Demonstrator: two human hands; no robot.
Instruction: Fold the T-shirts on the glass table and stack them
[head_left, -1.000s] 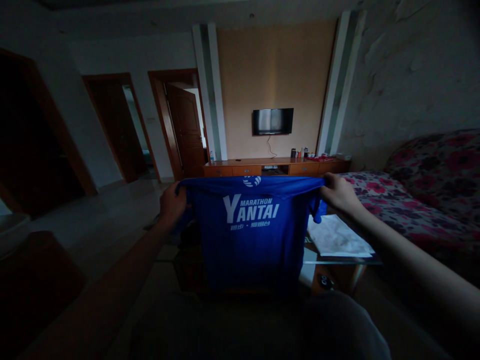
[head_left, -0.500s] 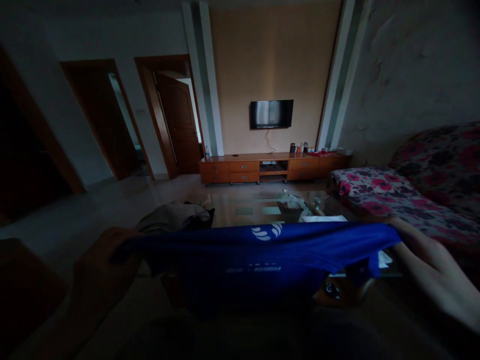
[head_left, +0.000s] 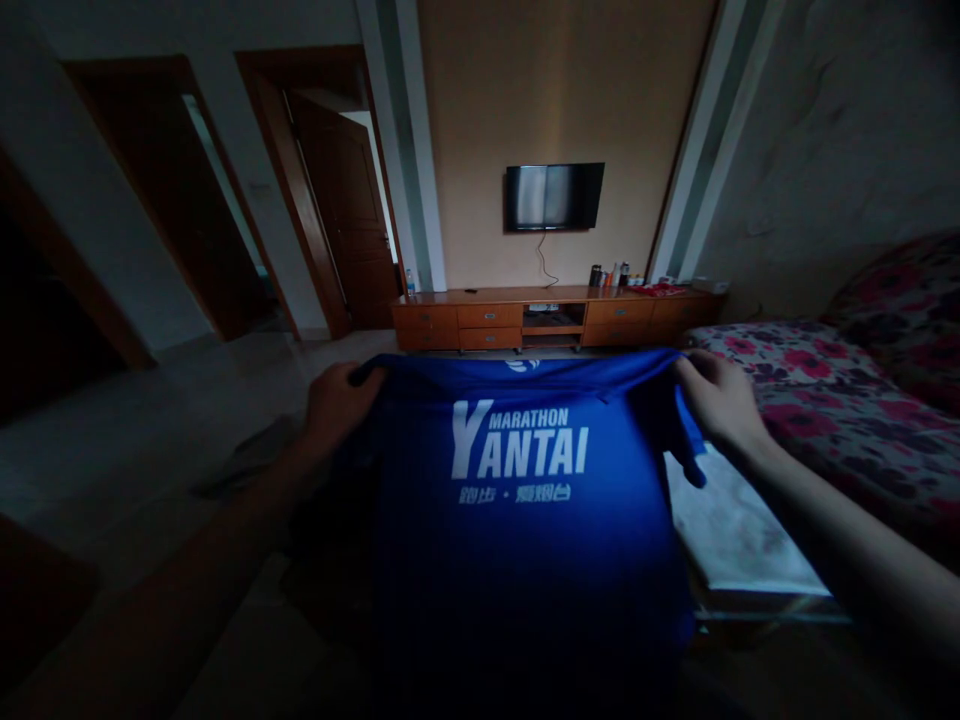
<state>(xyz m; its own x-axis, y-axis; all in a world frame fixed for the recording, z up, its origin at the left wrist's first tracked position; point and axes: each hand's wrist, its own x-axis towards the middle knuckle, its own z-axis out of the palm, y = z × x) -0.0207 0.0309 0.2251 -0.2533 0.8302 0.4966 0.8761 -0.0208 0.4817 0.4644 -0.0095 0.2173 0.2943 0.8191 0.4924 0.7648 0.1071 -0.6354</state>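
Note:
A blue T-shirt [head_left: 525, 560] hangs spread out in front of me, with white "Marathon Yantai" lettering facing me. My left hand [head_left: 341, 400] is closed on its upper left corner, near the shoulder. At the upper right corner, my right hand [head_left: 716, 395] pinches the cloth the same way. The top edge is stretched between both hands and folds over slightly, with part of a white logo showing on the fold. A short sleeve droops beside my right hand. The shirt's lower part fades into shadow.
Behind the shirt, a glass-topped table [head_left: 776, 608] shows at the right with a white sheet-like item [head_left: 742, 525] on it. A floral sofa [head_left: 840, 385] stands right. Along the far wall are a low wooden cabinet [head_left: 491, 318] and a television [head_left: 553, 197]. Dark cloth [head_left: 251, 455] lies left.
Both hands have risen, moved forward and come closer together. The shirt now hangs down with its lettering fully visible, where before it was stretched wide and bunched. The view has shifted too.

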